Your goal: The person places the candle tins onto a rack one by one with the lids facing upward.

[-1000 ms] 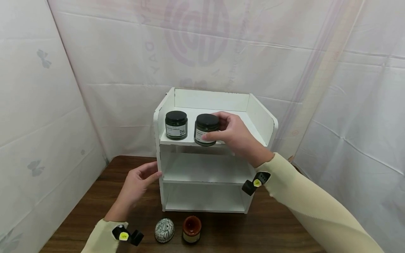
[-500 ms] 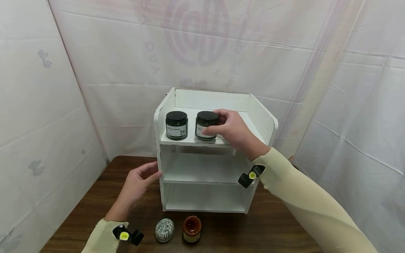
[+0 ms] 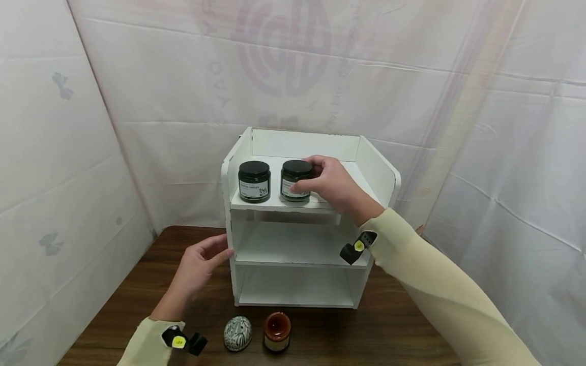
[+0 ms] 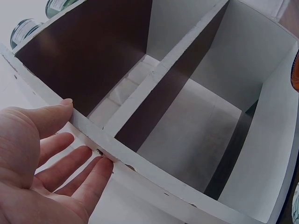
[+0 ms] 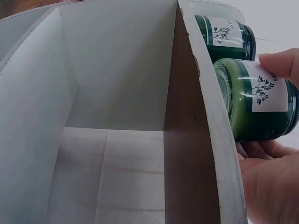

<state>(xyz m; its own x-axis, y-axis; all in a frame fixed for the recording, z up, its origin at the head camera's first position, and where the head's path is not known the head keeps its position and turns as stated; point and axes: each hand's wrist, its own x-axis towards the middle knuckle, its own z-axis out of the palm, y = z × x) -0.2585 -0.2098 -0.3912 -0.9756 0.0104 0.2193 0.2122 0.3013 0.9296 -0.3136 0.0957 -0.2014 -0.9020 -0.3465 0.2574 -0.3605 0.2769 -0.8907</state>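
Note:
My right hand point(image 3: 336, 185) grips a dark green scented candle jar point(image 3: 288, 187) with a black lid, thumb across its white label. The jar stands upright at the front of the top board of a white shelf unit point(image 3: 293, 285). A matching candle jar point(image 3: 254, 182) stands just left of it, a small gap between them. My left hand point(image 3: 197, 267) holds the front edge of the unit's left side panel. In the left wrist view the thumb point(image 4: 56, 117) lies on that edge, the fingers on the outer side. The right wrist view shows the gripped jar point(image 5: 254, 100) beside the board's edge.
On the dark wooden table point(image 3: 366, 335), in front of the unit, lie a black-and-white patterned oval object point(image 3: 237, 333) and a small brown pot point(image 3: 276, 331). The unit has two lower compartments. White cloth point(image 3: 183, 76) hangs behind and on both sides.
The right hand has brought its jar slightly up and back from the top board's front edge, then a little left towards the other jar. The left hand stays put.

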